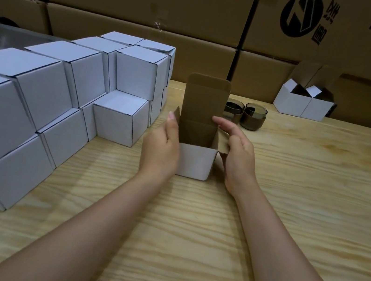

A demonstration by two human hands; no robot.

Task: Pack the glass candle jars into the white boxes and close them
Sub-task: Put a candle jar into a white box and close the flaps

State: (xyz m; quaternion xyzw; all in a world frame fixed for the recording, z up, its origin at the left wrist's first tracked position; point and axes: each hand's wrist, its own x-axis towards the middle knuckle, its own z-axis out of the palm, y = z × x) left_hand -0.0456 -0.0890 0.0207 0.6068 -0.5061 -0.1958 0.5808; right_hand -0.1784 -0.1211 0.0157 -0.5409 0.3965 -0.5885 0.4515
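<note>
Small white cardboard box [196,162], lid flap [204,99] upright: being braced between left hand [161,146] and right hand [240,157], fingers straight, nothing gripped, presumably for loading dark glass candle jars [254,120].

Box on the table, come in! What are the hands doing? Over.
Left grip and right grip open, touching the box sides. Lid up, not closed. Two jars stand behind it. Nothing in the way.
</note>
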